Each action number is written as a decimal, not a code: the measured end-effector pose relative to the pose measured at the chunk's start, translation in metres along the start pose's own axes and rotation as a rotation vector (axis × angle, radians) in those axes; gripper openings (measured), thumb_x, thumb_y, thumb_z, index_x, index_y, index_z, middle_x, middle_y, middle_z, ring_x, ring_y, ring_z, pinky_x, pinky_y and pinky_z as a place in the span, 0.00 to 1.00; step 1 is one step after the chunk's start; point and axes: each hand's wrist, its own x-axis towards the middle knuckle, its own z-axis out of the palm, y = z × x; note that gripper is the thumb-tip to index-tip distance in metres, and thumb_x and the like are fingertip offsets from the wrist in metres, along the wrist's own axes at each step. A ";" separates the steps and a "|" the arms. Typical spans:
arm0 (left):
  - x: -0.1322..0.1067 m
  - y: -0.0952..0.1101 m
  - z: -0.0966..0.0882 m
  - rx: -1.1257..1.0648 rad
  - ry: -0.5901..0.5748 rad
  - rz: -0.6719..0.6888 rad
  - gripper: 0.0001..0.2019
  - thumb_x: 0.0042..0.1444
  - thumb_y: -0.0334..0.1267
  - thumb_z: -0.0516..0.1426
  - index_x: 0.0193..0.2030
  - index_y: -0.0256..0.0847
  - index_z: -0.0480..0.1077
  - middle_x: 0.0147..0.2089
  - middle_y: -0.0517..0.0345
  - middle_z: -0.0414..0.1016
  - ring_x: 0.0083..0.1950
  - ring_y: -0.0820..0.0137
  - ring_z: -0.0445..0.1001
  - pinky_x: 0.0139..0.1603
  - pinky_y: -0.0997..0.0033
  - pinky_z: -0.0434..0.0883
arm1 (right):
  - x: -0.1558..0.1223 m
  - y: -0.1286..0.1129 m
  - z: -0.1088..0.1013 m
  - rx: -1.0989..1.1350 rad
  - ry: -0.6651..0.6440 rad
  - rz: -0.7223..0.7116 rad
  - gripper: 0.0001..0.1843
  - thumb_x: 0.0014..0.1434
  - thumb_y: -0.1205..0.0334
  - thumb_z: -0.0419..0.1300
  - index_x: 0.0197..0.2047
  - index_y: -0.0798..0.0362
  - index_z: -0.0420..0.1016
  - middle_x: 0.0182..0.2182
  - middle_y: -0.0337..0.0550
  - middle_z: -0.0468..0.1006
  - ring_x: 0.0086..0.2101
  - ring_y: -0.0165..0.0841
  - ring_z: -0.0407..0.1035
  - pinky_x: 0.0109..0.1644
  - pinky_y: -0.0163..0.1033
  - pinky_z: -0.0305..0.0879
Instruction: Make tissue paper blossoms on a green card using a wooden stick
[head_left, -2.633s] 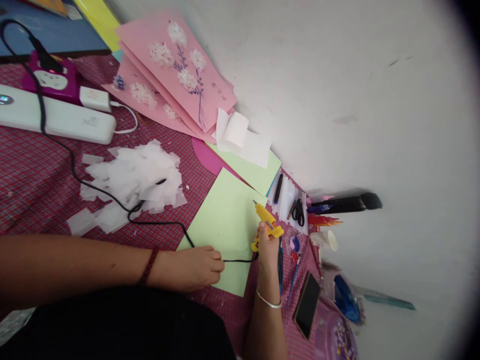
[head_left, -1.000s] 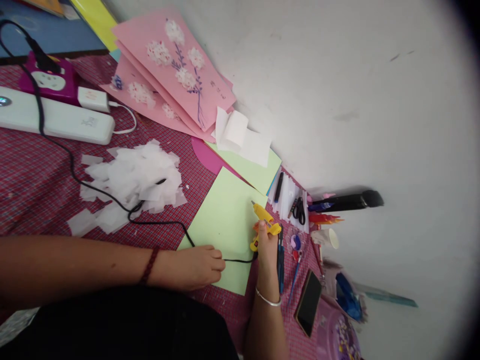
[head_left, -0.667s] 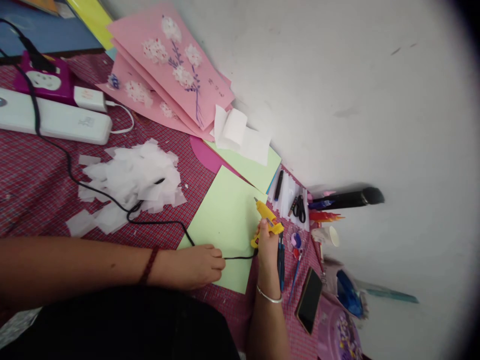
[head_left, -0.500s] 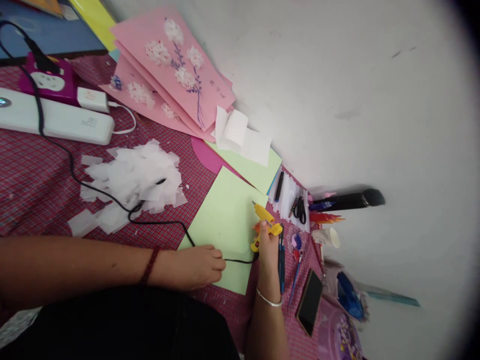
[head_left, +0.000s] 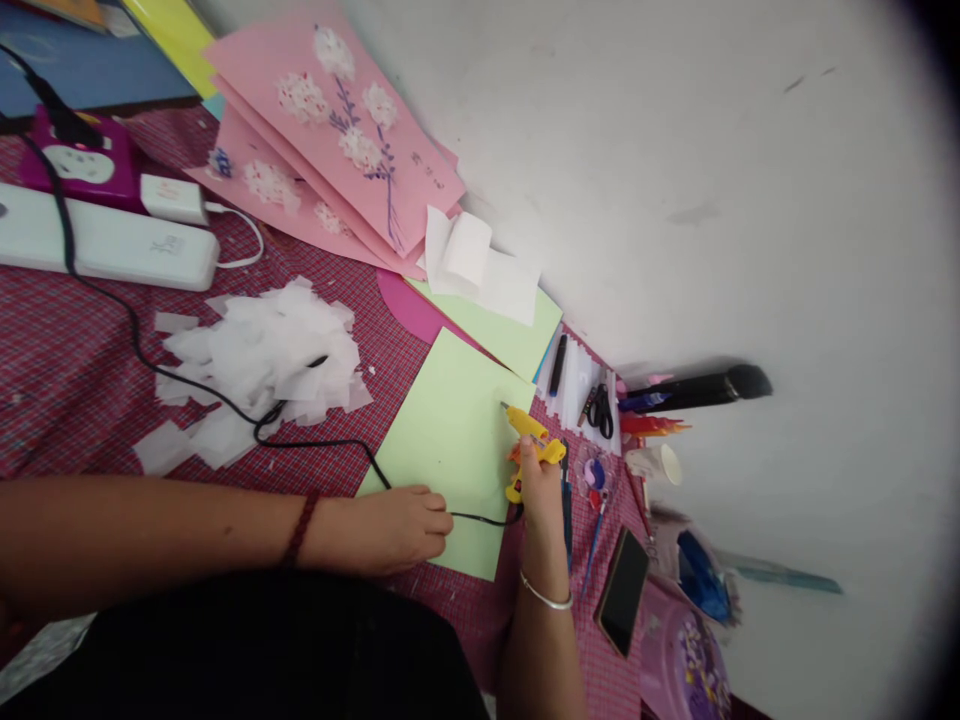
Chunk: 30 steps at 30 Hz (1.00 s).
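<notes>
My right hand (head_left: 541, 490) is wrapped round the handle of a yellow hot glue gun (head_left: 526, 422). Its nozzle points away from me over the right part of a pale green sheet of paper (head_left: 442, 420). A black cord (head_left: 315, 443) runs across the cloth, passes beneath my left hand (head_left: 405, 528) and comes out towards the gun. My left hand rests on the near left part of the sheet, its fingers curled over that cord. A pile of thin white paper pieces (head_left: 262, 345) lies to the left.
Pink cards (head_left: 420, 150) with white flowers lean at the back. A white power strip (head_left: 105, 235) is at the left. Towards the right wall are scissors (head_left: 600, 410), a paper cup (head_left: 654, 463), a phone (head_left: 622, 592) and a pink tub (head_left: 667, 650). Checked cloth (head_left: 405, 370) covers the table.
The view has shifted slightly. My right hand still holds the glue gun over the green sheet, with little movement. My left hand remains on the cord.
</notes>
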 end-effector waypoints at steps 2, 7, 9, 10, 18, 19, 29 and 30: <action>-0.001 0.000 -0.002 -0.024 -0.019 -0.003 0.04 0.59 0.32 0.58 0.33 0.38 0.69 0.37 0.55 0.73 0.39 0.68 0.66 0.42 0.67 0.62 | -0.001 -0.002 -0.003 0.018 -0.041 0.027 0.24 0.56 0.39 0.57 0.25 0.52 0.68 0.15 0.32 0.61 0.15 0.26 0.56 0.17 0.33 0.53; 0.001 0.005 -0.015 -0.395 0.111 0.006 0.04 0.58 0.29 0.55 0.35 0.40 0.70 0.38 0.56 0.74 0.45 0.68 0.69 0.52 0.66 0.64 | -0.020 -0.015 -0.004 0.137 -0.041 -0.031 0.25 0.58 0.38 0.55 0.30 0.54 0.72 0.17 0.34 0.65 0.16 0.25 0.57 0.19 0.31 0.55; 0.009 0.006 -0.025 -0.614 0.276 -0.176 0.05 0.58 0.31 0.53 0.39 0.40 0.69 0.41 0.55 0.74 0.46 0.69 0.70 0.53 0.66 0.66 | -0.031 -0.025 0.000 0.251 -0.006 -0.120 0.26 0.60 0.38 0.51 0.35 0.53 0.73 0.24 0.39 0.73 0.21 0.27 0.65 0.23 0.32 0.62; 0.016 0.005 -0.029 -0.691 0.347 -0.310 0.06 0.58 0.33 0.53 0.41 0.40 0.69 0.42 0.54 0.74 0.46 0.69 0.70 0.52 0.66 0.68 | -0.036 -0.031 0.003 0.303 0.005 -0.177 0.26 0.61 0.38 0.49 0.38 0.53 0.73 0.30 0.42 0.77 0.26 0.29 0.70 0.29 0.34 0.68; 0.069 0.002 -0.045 -0.913 0.163 -0.543 0.12 0.53 0.42 0.55 0.40 0.37 0.68 0.38 0.54 0.72 0.40 0.67 0.70 0.43 0.65 0.70 | -0.054 -0.068 0.026 0.485 -0.136 -0.396 0.28 0.61 0.35 0.48 0.47 0.48 0.74 0.44 0.47 0.79 0.45 0.36 0.74 0.50 0.42 0.71; 0.068 0.002 -0.045 -0.893 0.169 -0.558 0.11 0.53 0.42 0.55 0.38 0.37 0.68 0.35 0.55 0.71 0.38 0.68 0.69 0.41 0.66 0.70 | -0.055 -0.068 0.024 0.470 -0.194 -0.399 0.29 0.61 0.36 0.47 0.49 0.48 0.73 0.44 0.46 0.79 0.41 0.35 0.75 0.46 0.41 0.73; 0.027 -0.056 -0.036 -0.243 0.442 -0.774 0.13 0.56 0.49 0.54 0.33 0.40 0.63 0.27 0.61 0.66 0.29 0.69 0.66 0.32 0.70 0.63 | 0.068 -0.038 -0.060 -0.536 0.078 -0.213 0.15 0.64 0.66 0.51 0.47 0.57 0.77 0.45 0.51 0.80 0.46 0.36 0.74 0.53 0.40 0.65; 0.025 -0.061 -0.037 -0.150 0.446 -0.780 0.13 0.57 0.48 0.54 0.32 0.40 0.63 0.25 0.62 0.65 0.27 0.70 0.66 0.31 0.71 0.62 | 0.084 -0.037 -0.065 -0.573 0.125 -0.180 0.15 0.64 0.67 0.51 0.48 0.59 0.76 0.48 0.55 0.78 0.49 0.38 0.72 0.55 0.41 0.64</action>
